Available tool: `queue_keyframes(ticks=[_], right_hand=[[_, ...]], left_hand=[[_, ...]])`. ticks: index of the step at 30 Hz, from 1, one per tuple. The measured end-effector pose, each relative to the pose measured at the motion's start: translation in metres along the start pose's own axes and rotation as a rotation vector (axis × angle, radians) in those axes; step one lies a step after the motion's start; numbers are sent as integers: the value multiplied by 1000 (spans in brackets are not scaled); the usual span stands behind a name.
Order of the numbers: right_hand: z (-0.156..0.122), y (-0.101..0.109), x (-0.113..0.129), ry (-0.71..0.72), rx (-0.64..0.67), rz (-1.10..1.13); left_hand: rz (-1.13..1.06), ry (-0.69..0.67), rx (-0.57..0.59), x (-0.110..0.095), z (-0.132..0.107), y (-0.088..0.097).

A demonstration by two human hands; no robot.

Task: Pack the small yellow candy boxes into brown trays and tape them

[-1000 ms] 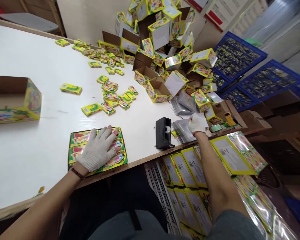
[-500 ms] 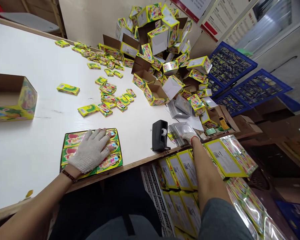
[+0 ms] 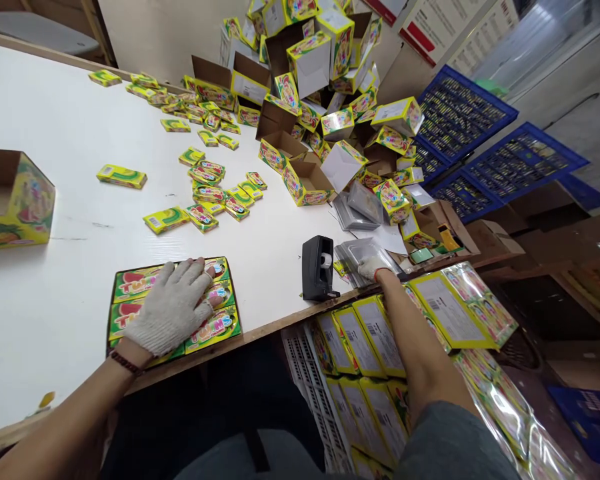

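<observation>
My left hand (image 3: 173, 303), in a white knit glove, lies flat with its fingers stretched out on an open-topped box of small candy packs (image 3: 214, 328). The packs fill the box in rows, their fruit-printed sides facing up; my palm covers the middle ones. On the right, my gloved right hand (image 3: 373, 269) is closed at the edge of a clear plastic lid (image 3: 357, 252) on a small stack near the table's front edge. Its fingertips are partly hidden. A black tape dispenser (image 3: 319, 268) stands just left of this stack.
Loose candy packs (image 3: 207, 173) are scattered over the white table (image 3: 80, 280). A heap of printed cartons (image 3: 310, 73) rises at the back. An open carton (image 3: 25, 200) stands at left. Blue crates (image 3: 460, 120) are at right, and a white crate of packed boxes (image 3: 365, 340) sits below the edge.
The whole view has shifted slightly, with the table things lying further left. My left hand stays on the filled box. The right hand remains at the plastic lids, its fingers drawn in slightly.
</observation>
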State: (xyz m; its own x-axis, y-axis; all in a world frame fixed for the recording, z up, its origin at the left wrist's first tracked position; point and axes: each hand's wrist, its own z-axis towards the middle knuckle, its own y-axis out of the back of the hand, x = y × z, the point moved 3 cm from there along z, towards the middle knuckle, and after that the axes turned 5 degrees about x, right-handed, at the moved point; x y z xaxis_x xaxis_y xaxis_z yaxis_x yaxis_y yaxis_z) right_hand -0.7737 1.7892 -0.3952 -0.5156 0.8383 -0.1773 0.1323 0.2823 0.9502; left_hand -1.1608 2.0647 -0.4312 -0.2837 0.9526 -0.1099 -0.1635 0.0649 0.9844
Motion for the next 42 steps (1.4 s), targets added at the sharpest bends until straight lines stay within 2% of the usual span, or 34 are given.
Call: queue_keyframes(ticks=[4, 6, 7, 9, 10, 11, 12, 14, 16, 17, 18, 20, 21, 23, 26, 28, 30, 32, 35, 39, 42], right_hand=[[-6, 15, -2, -144, -21, -8], [-12, 33, 1, -159, -158, 65], [-17, 44, 7, -118, -259, 166], [-28, 63, 33, 60, -427, 532], [-35, 69, 53, 185, -449, 774], [-43, 72, 78, 310, -407, 1017], [-51, 71, 106, 421, -312, 1244], [-71, 60, 169, 584, 7, 1557], [-94, 36, 229, 630, 429, 1667], [-106, 21, 253, 618, 646, 1666], [-118, 6, 272, 595, 842, 1647], [-135, -21, 295, 546, 1124, 1589], [-141, -32, 300, 530, 1205, 1563], [-148, -46, 298, 507, 1262, 1537], [-149, -55, 281, 445, 1241, 1530], [-149, -57, 270, 394, 1238, 1507], [-150, -58, 263, 370, 1234, 1481], [-152, -60, 260, 361, 1203, 1482], [-158, -64, 260, 327, 1095, 1487], [-169, -70, 255, 283, 843, 1390], [-178, -75, 249, 251, 766, 1406]], left_hand=[[-54, 16, -18, 1, -4, 1], [-93, 25, -21, 1, -7, 0], [-118, 29, -23, 1, -8, -1], [-212, 42, -56, 1, -10, -1], [-285, 67, -104, 3, -11, 0], [-368, 107, -174, 7, -14, 4], [-447, 165, -262, 12, -18, 11], [-558, 329, -484, 27, -32, 32], [-568, 475, -675, 44, -51, 62], [-538, 531, -730, 50, -61, 78], [-498, 571, -751, 56, -69, 93], [-441, 583, -672, 62, -78, 111], [-440, 555, -594, 62, -78, 114], [-437, 417, -372, 53, -68, 104], [-268, 161, 3, 25, -38, 65], [-127, 36, 152, 7, -18, 39], [-57, -35, 189, -3, 0, 21], [-38, -60, 179, -7, 11, 12], [-43, -54, 175, -6, 18, 7], [-25, -49, 212, -10, 17, 5], [-23, -34, 220, -14, 16, 3]])
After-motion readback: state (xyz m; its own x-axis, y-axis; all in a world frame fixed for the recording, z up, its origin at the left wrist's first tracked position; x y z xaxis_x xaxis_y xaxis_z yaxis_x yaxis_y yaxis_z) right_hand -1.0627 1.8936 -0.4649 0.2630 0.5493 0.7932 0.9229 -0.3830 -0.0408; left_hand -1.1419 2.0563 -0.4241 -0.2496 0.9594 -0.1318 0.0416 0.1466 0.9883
